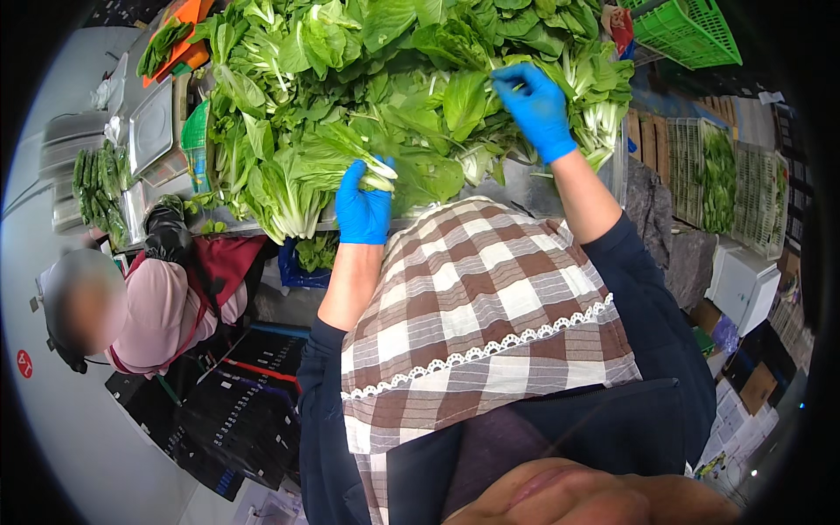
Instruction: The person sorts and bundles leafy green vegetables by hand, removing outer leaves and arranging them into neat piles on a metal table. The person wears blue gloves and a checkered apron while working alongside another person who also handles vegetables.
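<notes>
In my left hand (364, 209), gloved in blue, is a small head of leafy greens (341, 147), its pale stems between thumb and fingers and its leaves pointing away to the left. My right hand (535, 111), in a matching glove, hovers over the heap with its fingertips curled together beside a broad green leaf (464, 105). Whether those fingertips pinch a stem cannot be made out. A large pile of greens (387, 98) covers the metal worktable (512, 191) before me. White-stemmed bunches (285, 197) lie along its left side, and others (600, 128) along its right.
At the left works another person (164, 295) in a dark red apron, near a scale (152, 125) and bagged greens (98, 184). A green plastic crate (686, 29) is at the far right. Crates with greens (716, 177) and a white box (741, 285) stand right. Black crates (236, 400) are stacked behind left.
</notes>
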### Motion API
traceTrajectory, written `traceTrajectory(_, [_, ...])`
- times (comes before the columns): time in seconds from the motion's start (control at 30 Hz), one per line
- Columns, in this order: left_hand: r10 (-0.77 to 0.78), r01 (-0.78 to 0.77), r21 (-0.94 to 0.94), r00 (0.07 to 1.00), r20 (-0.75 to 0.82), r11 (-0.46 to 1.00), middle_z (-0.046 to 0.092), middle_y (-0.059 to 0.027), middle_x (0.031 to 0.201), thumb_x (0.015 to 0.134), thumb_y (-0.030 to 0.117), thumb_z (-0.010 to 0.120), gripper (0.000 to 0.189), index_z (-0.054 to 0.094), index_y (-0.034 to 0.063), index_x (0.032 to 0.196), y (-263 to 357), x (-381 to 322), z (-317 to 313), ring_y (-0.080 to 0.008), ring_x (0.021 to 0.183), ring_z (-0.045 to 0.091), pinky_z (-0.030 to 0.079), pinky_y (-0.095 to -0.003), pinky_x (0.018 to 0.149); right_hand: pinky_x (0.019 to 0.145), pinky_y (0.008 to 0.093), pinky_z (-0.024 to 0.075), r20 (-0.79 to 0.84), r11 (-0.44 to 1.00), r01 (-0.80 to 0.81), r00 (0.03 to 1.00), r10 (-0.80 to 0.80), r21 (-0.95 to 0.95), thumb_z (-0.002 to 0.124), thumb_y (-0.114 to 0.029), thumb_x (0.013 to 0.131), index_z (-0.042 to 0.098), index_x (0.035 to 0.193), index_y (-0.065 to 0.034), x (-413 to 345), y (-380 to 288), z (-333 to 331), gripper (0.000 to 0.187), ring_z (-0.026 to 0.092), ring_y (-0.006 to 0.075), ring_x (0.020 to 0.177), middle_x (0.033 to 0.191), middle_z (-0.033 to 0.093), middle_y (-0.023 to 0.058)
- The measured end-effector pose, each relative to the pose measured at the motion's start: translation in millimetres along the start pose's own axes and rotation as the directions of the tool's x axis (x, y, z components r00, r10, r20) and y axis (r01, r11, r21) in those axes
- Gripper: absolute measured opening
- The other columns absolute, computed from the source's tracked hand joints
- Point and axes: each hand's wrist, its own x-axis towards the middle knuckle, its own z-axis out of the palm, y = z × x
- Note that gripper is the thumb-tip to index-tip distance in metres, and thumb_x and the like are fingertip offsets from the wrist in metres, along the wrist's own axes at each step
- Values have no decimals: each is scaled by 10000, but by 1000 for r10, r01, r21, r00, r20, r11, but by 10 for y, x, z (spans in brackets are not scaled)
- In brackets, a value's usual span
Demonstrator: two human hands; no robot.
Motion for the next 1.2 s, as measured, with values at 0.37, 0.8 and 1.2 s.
traceTrajectory(0.37, [-69,61,81,994,87,995,575,-193,1130,883,54,605,293,502,-41,1140,-100,11,33,-333,1081,564,428,-530,1043,713,348,528,36,995,5,999,-1,-102,736,-246,788,660,1008,-58,394,153,-35,299,671,226,807,881,664,93])
traceTrajectory(0.8, [-5,-67,228,953,304,971,593,-161,1132,895,44,608,340,494,6,1214,-176,-73,589,-285,1019,603,514,-419,888,610,209,433,178,970,62,978,-106,237,726,-44,814,621,976,-63,-309,-574,477,194,506,66,667,850,585,-11])
traceTrajectory(1.2, [161,-236,494,969,189,837,650,-92,979,832,15,668,257,610,-3,1081,-249,-93,565,-176,825,625,491,-277,663,596,271,465,357,981,171,914,-191,87,756,-147,788,610,924,-42,-515,-638,714,225,578,130,681,821,570,53])
